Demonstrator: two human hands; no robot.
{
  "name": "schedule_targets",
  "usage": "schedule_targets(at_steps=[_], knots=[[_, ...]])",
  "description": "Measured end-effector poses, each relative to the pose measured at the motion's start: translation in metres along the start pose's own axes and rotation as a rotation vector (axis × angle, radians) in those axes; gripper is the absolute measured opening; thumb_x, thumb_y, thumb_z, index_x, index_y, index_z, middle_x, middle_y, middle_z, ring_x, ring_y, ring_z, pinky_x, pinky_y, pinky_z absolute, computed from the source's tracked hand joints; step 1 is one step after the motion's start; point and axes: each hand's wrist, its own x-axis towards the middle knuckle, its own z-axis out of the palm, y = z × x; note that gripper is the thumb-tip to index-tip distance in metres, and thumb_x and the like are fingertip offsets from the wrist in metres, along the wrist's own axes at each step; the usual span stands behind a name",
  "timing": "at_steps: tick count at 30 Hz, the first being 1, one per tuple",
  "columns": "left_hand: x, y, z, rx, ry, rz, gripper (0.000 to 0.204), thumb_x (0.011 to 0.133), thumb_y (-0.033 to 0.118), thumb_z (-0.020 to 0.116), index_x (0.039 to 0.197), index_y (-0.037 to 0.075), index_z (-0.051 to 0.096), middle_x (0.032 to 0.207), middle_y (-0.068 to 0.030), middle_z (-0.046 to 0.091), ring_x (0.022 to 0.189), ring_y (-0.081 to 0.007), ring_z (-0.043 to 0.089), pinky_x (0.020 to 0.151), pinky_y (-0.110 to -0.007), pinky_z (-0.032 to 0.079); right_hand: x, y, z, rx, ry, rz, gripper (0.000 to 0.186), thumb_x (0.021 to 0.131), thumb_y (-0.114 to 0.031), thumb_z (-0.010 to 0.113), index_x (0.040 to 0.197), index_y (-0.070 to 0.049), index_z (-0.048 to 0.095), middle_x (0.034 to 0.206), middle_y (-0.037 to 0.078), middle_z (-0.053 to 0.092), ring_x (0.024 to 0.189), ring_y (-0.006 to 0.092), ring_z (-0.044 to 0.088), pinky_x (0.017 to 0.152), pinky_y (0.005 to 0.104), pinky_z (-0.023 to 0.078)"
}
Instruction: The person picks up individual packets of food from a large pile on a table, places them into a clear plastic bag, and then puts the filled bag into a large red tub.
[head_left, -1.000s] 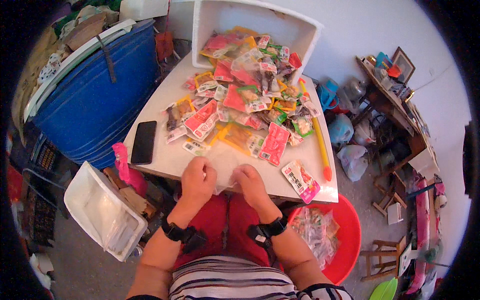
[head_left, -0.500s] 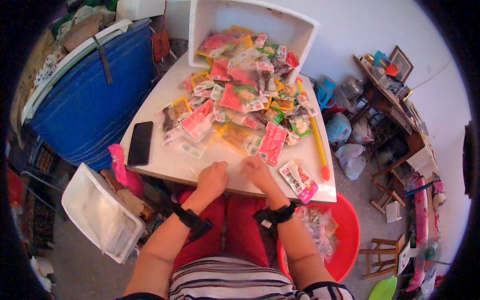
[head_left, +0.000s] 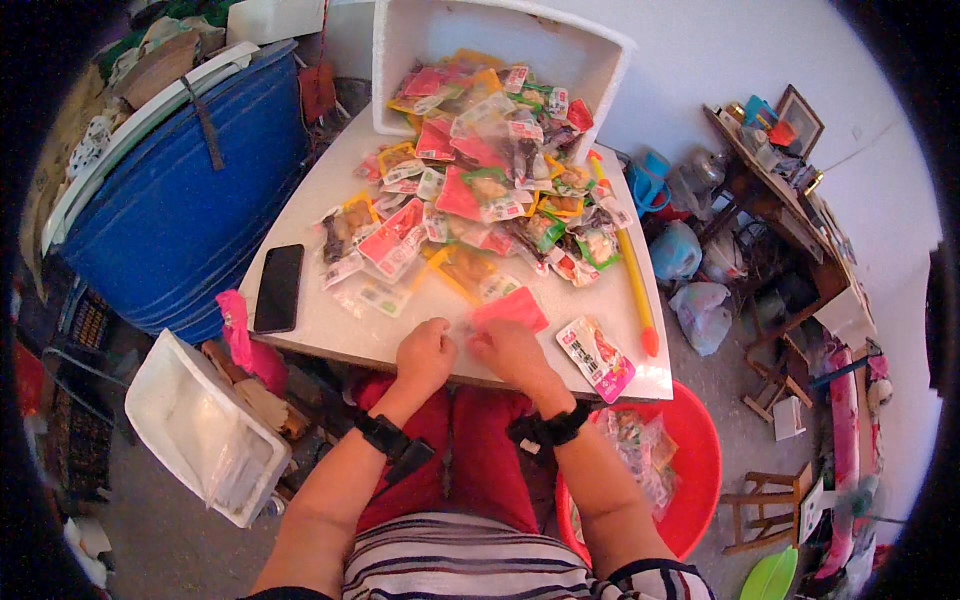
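Observation:
At the table's near edge, a pink flat packet (head_left: 512, 308) lies beyond my right hand (head_left: 506, 352), whose curled fingers grip its near end. A clear edge of film seems to reach toward my left hand (head_left: 427, 352). That hand is closed just left of it, thumb on top; what its fingers hold, if anything, is hidden. Right of my right hand lies a white and pink printed packet (head_left: 596, 358). Farther back, a heap of small sealed food packets (head_left: 470, 195) in pink, yellow, green and clear film spills from a white foam box (head_left: 505, 22) tipped on its side.
The white table (head_left: 330, 318) also carries a black phone (head_left: 278, 288) at left and a yellow stick with an orange tip (head_left: 634, 280) at right. Below its right corner stands a red tub (head_left: 693, 470) with packets inside. A blue barrel (head_left: 190, 190) and white foam tray (head_left: 205, 430) flank the left side.
The pink packet has come nearer and left from its place on the table into my right hand's grip. My right hand has shifted slightly left; my left hand stays nearly still.

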Motion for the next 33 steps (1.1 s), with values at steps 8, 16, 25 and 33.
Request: schedule_targets(at_steps=[8, 16, 25, 33], knots=[[0.002, 0.011, -0.003, 0.171, -0.04, 0.13, 0.014, 0.067, 0.013, 0.05, 0.079, 0.007, 0.052, 0.068, -0.0133, 0.052, 0.064, -0.0312, 0.051, 0.056, -0.04, 0.041, 0.0, 0.021, -0.021, 0.117, 0.211, 0.254, 0.042, 0.069, -0.022, 0.053, 0.101, 0.005, 0.045, 0.096, 0.023, 0.049, 0.091, 0.0337, 0.047, 0.079, 0.0369, 0.037], [0.001, 0.01, -0.004, 0.22, -0.006, 0.163, 0.016, 0.067, 0.013, 0.049, 0.081, 0.007, 0.053, 0.067, -0.0132, 0.052, 0.062, -0.0302, 0.052, 0.055, -0.04, 0.042, -0.012, 0.044, -0.005, 0.361, 0.248, 0.486, 0.043, 0.07, -0.016, 0.056, 0.104, 0.006, 0.042, 0.095, 0.019, 0.052, 0.079, 0.0235, 0.054, 0.068, 0.032, 0.044], [0.0, 0.01, -0.002, 0.195, -0.054, 0.137, 0.012, 0.068, 0.013, 0.049, 0.076, 0.005, 0.05, 0.069, -0.014, 0.052, 0.064, -0.0317, 0.051, 0.056, -0.041, 0.041, -0.057, 0.032, 0.017, 0.795, 0.08, -0.025, 0.025, 0.076, -0.003, 0.046, 0.099, 0.005, 0.043, 0.098, 0.015, 0.051, 0.089, 0.0242, 0.052, 0.076, 0.035, 0.045], [0.002, 0.005, 0.002, 0.188, -0.103, 0.117, 0.01, 0.069, 0.014, 0.046, 0.07, 0.004, 0.046, 0.066, -0.0145, 0.05, 0.062, -0.0328, 0.05, 0.054, -0.043, 0.04, -0.079, -0.002, -0.021, 1.74, 0.464, 0.43, 0.024, 0.077, 0.001, 0.037, 0.1, 0.004, 0.042, 0.099, 0.015, 0.05, 0.089, 0.0242, 0.052, 0.077, 0.0356, 0.044]])
